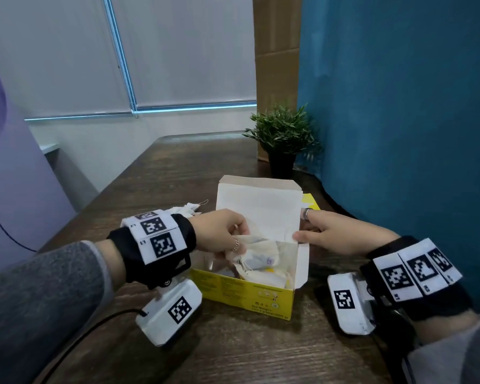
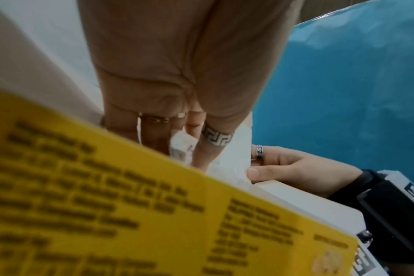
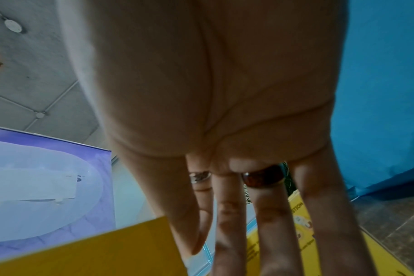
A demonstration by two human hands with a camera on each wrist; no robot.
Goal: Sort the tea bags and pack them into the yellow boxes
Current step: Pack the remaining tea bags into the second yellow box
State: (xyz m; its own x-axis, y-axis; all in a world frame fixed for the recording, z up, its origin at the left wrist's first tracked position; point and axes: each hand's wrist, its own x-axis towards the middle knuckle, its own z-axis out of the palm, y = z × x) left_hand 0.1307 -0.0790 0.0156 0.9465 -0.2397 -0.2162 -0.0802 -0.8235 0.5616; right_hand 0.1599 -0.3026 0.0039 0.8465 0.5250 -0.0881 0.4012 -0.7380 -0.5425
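An open yellow box [image 1: 247,296] stands mid-table with its white lid [image 1: 258,206] raised and several tea bags [image 1: 261,261] inside. My left hand [image 1: 227,236] reaches into it from the left and pinches a tea bag [image 2: 182,147] between its fingers [image 2: 215,142]. My right hand [image 1: 324,235] grips the lid's right edge, thumb in front and straight fingers [image 3: 270,224] behind the yellow outer face [image 3: 106,252]. A loose pile of tea bags [image 1: 186,210] lies behind my left wrist. A second yellow box [image 1: 311,202] peeks out behind the lid.
A small potted plant [image 1: 283,139] stands at the back of the dark wooden table [image 1: 233,353]. A blue partition [image 1: 399,120] closes the right side, and a purple banner [image 1: 11,176] stands left. A black cable [image 1: 81,336] trails from my left wrist.
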